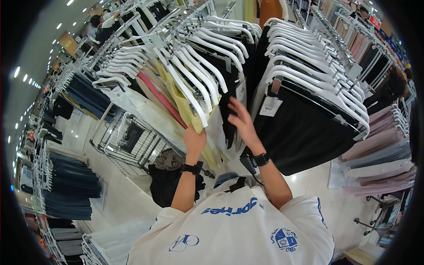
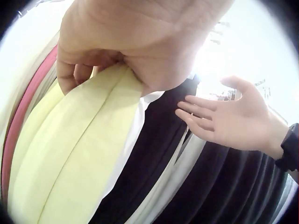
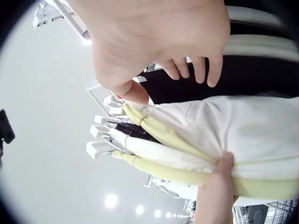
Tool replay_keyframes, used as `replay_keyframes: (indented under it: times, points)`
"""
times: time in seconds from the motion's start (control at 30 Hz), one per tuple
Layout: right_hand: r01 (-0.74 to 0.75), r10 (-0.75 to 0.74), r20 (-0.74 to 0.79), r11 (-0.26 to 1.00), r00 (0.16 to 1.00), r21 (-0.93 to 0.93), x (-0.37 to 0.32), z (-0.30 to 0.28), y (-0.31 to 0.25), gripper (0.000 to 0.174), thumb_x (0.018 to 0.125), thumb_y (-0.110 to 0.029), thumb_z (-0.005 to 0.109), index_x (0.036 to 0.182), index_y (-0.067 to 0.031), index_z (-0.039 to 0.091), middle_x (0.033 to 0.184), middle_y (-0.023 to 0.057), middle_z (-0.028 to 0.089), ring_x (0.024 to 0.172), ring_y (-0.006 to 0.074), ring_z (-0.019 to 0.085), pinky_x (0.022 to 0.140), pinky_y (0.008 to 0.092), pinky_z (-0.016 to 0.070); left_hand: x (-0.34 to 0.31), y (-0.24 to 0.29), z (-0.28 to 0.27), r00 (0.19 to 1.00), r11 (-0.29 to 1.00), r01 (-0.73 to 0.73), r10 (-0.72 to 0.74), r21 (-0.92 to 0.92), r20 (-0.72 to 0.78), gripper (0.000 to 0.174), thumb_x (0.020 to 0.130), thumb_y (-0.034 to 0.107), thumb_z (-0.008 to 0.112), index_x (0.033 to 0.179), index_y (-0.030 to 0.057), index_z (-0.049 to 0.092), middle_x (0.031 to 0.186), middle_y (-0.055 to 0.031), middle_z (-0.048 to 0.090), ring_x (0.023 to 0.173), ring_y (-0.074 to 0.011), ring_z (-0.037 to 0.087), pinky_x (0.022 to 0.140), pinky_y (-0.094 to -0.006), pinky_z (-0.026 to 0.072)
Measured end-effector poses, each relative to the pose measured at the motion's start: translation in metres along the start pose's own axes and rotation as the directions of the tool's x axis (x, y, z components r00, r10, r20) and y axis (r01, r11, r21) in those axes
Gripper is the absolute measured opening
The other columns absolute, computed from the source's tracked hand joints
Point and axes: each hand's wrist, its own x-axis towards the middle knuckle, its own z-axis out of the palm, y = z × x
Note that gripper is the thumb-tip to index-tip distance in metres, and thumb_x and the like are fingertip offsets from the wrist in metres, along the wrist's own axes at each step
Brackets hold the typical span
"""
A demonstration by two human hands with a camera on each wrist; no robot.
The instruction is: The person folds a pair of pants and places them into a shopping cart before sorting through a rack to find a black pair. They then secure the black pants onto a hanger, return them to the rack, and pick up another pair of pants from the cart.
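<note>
Left fingers (image 2: 70, 77): curled tight. I see them bunching the yellow garments (image 2: 79, 154) against the palm. The left hand (image 1: 194, 139) grasps the fabric low, under the white hangers (image 1: 194, 66).
Right fingers (image 2: 198, 106): straight and spread, holding nothing. The right hand (image 1: 242, 121) is raised with the palm turned to the rack.
Place of the yellow garments: on the rail, between a pink garment (image 2: 18, 121) on the left side and a white garment (image 2: 140, 112), then black ones, on the right side.
Long axis: the yellow fabric hangs from its hangers down to the left hand, so it runs away from the person toward the rail.
Direction from the fingers: for the left, the fabric is inside the grip. For the right, it lies to the left, near but apart, with white and black fabric between.
Nearer hand: the left, clearly.
Right hand contact: it is in front of the black garments (image 1: 304, 128). I cannot tell if the fingertips touch them.
Nearby: a paper tag (image 1: 270, 106) hangs just beside the right hand.
</note>
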Motion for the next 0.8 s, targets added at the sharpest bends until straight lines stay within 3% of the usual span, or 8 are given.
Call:
replay_keyframes:
  times: [0.1, 0.27, 0.33, 0.57, 0.67, 0.73, 0.77, 0.8]
  points:
    - [0.051, -0.059, -0.07, 0.993, 0.996, -0.102, 0.008, -0.012, -0.025, 0.072, 0.089, -0.011, 0.055, 0.156, -0.0027, 0.03, 0.162, 0.0118, 0.029, 0.147, 0.0274, 0.032, 0.115, 0.0404, 0.0332, -0.002, -0.002, -0.001, 1.0, 1.0, 0.028, -0.027, 0.014, -0.008, 0.026, 0.084, 0.015, 0.067, 0.106, -0.0001, 0.067, 0.093, -0.0262, 0.069, 0.092, -0.0462, 0.065, 0.078, -0.0494, 0.0533]
    - [0.012, -0.016, -0.029, 0.99, 0.999, -0.143, 0.018, -0.017, -0.029, 0.071, 0.089, -0.013, 0.056, 0.155, -0.0028, 0.032, 0.161, 0.0123, 0.031, 0.149, 0.0283, 0.029, 0.117, 0.0411, 0.0306, -0.005, 0.006, -0.007, 0.999, 0.999, 0.028, -0.029, 0.033, 0.026, 0.028, 0.086, 0.017, 0.066, 0.109, 0.0017, 0.067, 0.095, -0.0252, 0.07, 0.095, -0.046, 0.065, 0.08, -0.0484, 0.0531]
    - [0.003, -0.007, -0.021, 0.981, 1.0, -0.192, 0.022, -0.016, -0.025, 0.07, 0.09, -0.014, 0.061, 0.153, -0.0023, 0.033, 0.159, 0.0152, 0.034, 0.147, 0.0296, 0.033, 0.112, 0.0398, 0.0369, -0.006, 0.005, -0.005, 0.999, 0.999, 0.031, -0.032, 0.023, 0.022, 0.028, 0.087, 0.017, 0.066, 0.11, 0.002, 0.067, 0.096, -0.025, 0.07, 0.095, -0.0458, 0.065, 0.08, -0.0482, 0.0531]
    - [-0.087, 0.075, -0.063, 0.973, 0.995, -0.214, 0.029, -0.011, -0.005, 0.071, 0.091, -0.017, 0.065, 0.151, 0.0029, 0.034, 0.157, 0.023, 0.034, 0.137, 0.0284, 0.046, 0.111, 0.036, 0.0391, -0.009, -0.001, -0.001, 1.0, 0.999, -0.003, 0.003, -0.054, -0.001, 0.028, 0.088, 0.018, 0.065, 0.11, 0.002, 0.067, 0.098, -0.0252, 0.069, 0.096, -0.0457, 0.064, 0.08, -0.0484, 0.0531]
    - [-0.135, 0.121, -0.074, 0.965, 0.99, -0.223, 0.034, -0.007, 0.015, 0.071, 0.089, -0.014, 0.068, 0.149, 0.0045, 0.035, 0.152, 0.0236, 0.041, 0.132, 0.0265, 0.05, 0.11, 0.0358, 0.0403, -0.01, 0.0, 0.001, 1.0, 1.0, 0.023, -0.023, -0.006, 0.02, 0.028, 0.088, 0.018, 0.065, 0.11, 0.0018, 0.067, 0.097, -0.0253, 0.069, 0.096, -0.0462, 0.064, 0.08, -0.049, 0.053]
    - [-0.107, 0.106, -0.016, 0.979, 0.994, -0.172, 0.041, -0.009, 0.035, 0.059, 0.087, -0.009, 0.07, 0.14, 0.0055, 0.048, 0.139, 0.0209, 0.055, 0.12, 0.0214, 0.058, 0.101, 0.0324, 0.0468, -0.012, 0.009, 0.001, 0.999, 1.0, 0.026, -0.025, -0.006, 0.032, 0.028, 0.088, 0.018, 0.065, 0.11, 0.0017, 0.067, 0.097, -0.0254, 0.069, 0.096, -0.0463, 0.064, 0.08, -0.0492, 0.0529]
    - [-0.105, 0.104, -0.014, 0.98, 0.994, -0.171, 0.042, -0.008, 0.042, 0.059, 0.087, -0.009, 0.07, 0.14, 0.0055, 0.048, 0.139, 0.0209, 0.055, 0.12, 0.0214, 0.058, 0.101, 0.0324, 0.0468, -0.013, 0.012, 0.001, 0.999, 1.0, 0.03, -0.03, -0.007, 0.044, 0.028, 0.088, 0.018, 0.065, 0.11, 0.0017, 0.066, 0.098, -0.0255, 0.069, 0.096, -0.0464, 0.064, 0.08, -0.0495, 0.0528]
    - [-0.115, 0.12, 0.024, 0.984, 0.993, -0.139, 0.043, -0.004, 0.044, 0.048, 0.087, -0.007, 0.069, 0.13, 0.0061, 0.054, 0.128, 0.0183, 0.062, 0.111, 0.0184, 0.062, 0.094, 0.0307, 0.0494, -0.013, 0.013, 0.002, 0.999, 1.0, 0.029, -0.029, -0.005, 0.043, 0.028, 0.088, 0.018, 0.065, 0.11, 0.0017, 0.066, 0.098, -0.0255, 0.069, 0.096, -0.0464, 0.064, 0.08, -0.0495, 0.0528]
